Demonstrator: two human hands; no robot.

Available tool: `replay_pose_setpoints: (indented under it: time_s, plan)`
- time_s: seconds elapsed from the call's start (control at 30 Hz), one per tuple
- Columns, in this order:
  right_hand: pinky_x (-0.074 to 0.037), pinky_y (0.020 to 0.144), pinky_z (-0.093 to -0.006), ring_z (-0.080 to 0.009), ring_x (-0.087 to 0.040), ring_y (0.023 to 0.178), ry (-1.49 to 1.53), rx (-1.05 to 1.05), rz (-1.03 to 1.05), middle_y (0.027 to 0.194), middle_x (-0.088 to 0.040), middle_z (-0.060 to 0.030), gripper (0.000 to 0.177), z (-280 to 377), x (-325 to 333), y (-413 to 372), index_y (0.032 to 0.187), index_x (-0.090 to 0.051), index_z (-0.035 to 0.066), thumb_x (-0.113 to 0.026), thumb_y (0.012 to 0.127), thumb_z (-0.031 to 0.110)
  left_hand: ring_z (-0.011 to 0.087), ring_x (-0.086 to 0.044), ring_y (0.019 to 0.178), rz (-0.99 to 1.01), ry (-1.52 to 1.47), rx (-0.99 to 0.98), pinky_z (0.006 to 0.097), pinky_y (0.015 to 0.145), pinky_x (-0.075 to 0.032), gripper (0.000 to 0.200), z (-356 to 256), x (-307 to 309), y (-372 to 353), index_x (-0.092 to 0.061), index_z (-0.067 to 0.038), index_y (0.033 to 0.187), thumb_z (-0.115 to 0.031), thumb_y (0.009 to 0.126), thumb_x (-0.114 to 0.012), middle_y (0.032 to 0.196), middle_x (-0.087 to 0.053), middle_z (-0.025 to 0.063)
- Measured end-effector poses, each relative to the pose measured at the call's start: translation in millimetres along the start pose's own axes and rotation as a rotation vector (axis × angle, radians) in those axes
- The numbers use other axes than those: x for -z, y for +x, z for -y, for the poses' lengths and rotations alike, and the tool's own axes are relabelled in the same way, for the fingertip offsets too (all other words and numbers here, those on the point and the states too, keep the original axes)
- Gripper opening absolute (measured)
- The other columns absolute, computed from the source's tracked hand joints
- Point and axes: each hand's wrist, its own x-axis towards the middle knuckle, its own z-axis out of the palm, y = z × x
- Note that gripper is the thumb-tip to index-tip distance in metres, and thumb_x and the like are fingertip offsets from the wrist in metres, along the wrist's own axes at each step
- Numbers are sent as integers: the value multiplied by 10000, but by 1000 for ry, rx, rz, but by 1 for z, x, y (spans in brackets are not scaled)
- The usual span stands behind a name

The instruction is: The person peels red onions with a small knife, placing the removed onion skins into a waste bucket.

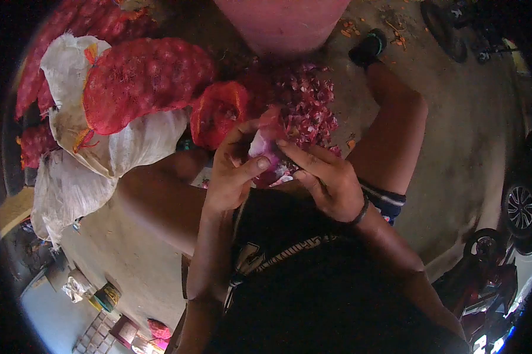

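A purple and white onion (pixel 259 147), with a flap of red skin standing up from it, sits in front of my lap. My left hand (pixel 233 168) is closed around its left side, thumb pressed on the front. From the right, my right hand (pixel 332 183) reaches in with its fingers bent against the onion. Something small and dark shows between those fingers and the thumb, and I cannot tell what it is. Behind both hands lies a heap of onion skins (pixel 313 109) on the floor, between my spread legs.
A large pink tub (pixel 283 23) stands beyond the skins. To the left, a full red mesh sack of onions (pixel 151 79) lies on white woven sacks (pixel 145 141). An opened red mesh bag (pixel 218 112) is near my left hand. Vehicles, including a wheel (pixel 521 203), stand at far right.
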Motion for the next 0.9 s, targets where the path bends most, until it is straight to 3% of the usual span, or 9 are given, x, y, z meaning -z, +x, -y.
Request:
replay_pose_setpoints:
  time_s: [0.1, 0.2, 0.3, 0.43, 0.5, 0.73, 0.9]
  plan:
    - [-522, 746, -350, -290, -663, 841, 69, 139, -140, 1003, -639, -166, 453, -12, -7, 1, 1406, -486, 74, -539, 956, 80, 241, -463, 1307, 26, -2, 11, 393, 1091, -380, 697, -1, -1, 0, -455, 22, 1337, -94, 745, -804, 1446, -450, 161]
    - [-506, 769, -319, -189, -649, 831, 260, 58, -210, 989, -647, -114, 419, -18, -10, -1, 1403, -467, 12, -496, 997, 110, 237, -467, 1303, 65, 34, 11, 392, 1090, -385, 713, -7, -5, -1, -451, 10, 1347, -90, 740, -809, 1425, -466, 146]
    - [-475, 882, -313, -169, -620, 985, 600, -288, -155, 1119, -645, -115, 414, -10, -5, -6, 1403, -446, -24, -457, 1026, 148, 257, -502, 1272, 74, 50, 24, 407, 1080, -415, 798, -5, -4, -4, -390, 8, 1376, -108, 718, -826, 1378, -495, 162]
    - [-389, 1031, -323, -201, -524, 1219, 761, -485, -142, 1326, -565, -159, 443, -7, -2, -4, 1421, -406, -34, -450, 1031, 171, 265, -502, 1274, 106, 14, 18, 416, 1087, -415, 854, -1, -3, -5, -360, -14, 1393, -90, 692, -842, 1378, -487, 164]
    - [-375, 1044, -326, -213, -504, 1244, 748, -464, -149, 1349, -542, -168, 457, -7, -2, -4, 1428, -392, -33, -461, 1025, 169, 268, -505, 1267, 94, 36, 30, 414, 1081, -420, 833, -4, -5, -5, -365, -15, 1385, -101, 704, -836, 1392, -473, 155]
    - [-327, 1092, -337, -256, -436, 1333, 356, -30, -106, 1430, -460, -198, 515, -10, 8, -8, 1454, -342, -30, -501, 1004, 161, 234, -537, 1193, 13, -1, -17, 384, 1050, -431, 611, 8, 0, 0, -438, -58, 1306, -17, 784, -753, 1333, -500, 121]
    - [-310, 1114, -344, -283, -407, 1377, 274, -9, -48, 1473, -418, -214, 547, -8, 0, -10, 1467, -323, -23, -524, 990, 153, 246, -501, 1239, 0, -161, -18, 395, 1042, -442, 606, 6, -3, 5, -408, -89, 1307, 0, 800, -727, 1358, -482, 123]
